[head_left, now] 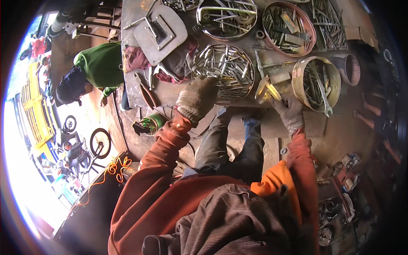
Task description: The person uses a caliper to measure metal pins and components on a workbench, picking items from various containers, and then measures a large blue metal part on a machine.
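Both hands wear grey-beige knit work gloves. My left hand [196, 100] is at the near left side of a round tray [253, 76] full of long thin metal bits [225, 68]. Its fingers are curled, and whatever they hold is hidden. At the table's front edge, my right hand [290, 114] closes on the near end of a yellow V-shaped tool [267, 90], whose exact kind I cannot make out. Beside that hand stands a tan round tin [299, 80] of metal pieces, with a wrench [325, 100] leaning over its rim. A small pale block [280, 78] lies just beyond the yellow tool.
Other containers of metal tools, including a reddish round tin [312, 42], stand farther back. Pliers [146, 91] and a grey metal plate [172, 32] lie at the table's left. A person in a green top [100, 66] bends beyond the left edge. A green-rimmed container [159, 121] stands below.
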A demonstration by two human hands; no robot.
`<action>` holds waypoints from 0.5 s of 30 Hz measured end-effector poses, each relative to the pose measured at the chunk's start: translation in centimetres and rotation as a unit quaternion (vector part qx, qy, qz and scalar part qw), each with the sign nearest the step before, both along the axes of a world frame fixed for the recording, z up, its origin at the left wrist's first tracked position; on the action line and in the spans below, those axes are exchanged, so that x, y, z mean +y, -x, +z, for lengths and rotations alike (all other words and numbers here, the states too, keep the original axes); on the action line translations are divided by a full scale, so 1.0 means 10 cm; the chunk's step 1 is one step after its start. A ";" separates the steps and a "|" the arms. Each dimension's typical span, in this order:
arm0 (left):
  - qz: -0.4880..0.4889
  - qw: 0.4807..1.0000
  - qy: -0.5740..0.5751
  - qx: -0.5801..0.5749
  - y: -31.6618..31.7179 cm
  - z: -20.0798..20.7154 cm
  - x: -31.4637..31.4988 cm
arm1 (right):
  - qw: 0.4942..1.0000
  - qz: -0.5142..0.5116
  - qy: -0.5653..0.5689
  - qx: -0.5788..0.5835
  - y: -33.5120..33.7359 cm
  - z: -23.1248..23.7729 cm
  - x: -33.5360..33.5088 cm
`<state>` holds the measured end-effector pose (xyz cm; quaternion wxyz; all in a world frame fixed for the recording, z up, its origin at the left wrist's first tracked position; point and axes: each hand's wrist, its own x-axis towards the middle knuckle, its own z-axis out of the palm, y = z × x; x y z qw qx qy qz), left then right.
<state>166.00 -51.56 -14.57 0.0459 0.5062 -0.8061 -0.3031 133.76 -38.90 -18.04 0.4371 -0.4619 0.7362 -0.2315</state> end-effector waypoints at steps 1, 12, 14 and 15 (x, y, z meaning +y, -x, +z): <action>0.006 0.999 0.021 0.048 0.06 -0.04 0.00 | 0.999 -0.020 0.014 -0.031 0.01 -0.02 -0.04; -0.106 0.987 0.070 -0.094 0.20 -0.02 0.11 | 0.992 -0.084 -0.020 -0.093 0.08 -0.06 -0.03; -0.103 0.989 0.074 -0.073 0.10 -0.03 0.12 | 0.991 -0.088 -0.022 -0.096 0.07 -0.06 -0.04; -0.071 0.993 0.057 -0.078 0.10 -0.03 0.11 | 0.990 -0.095 -0.024 -0.098 0.06 -0.05 -0.04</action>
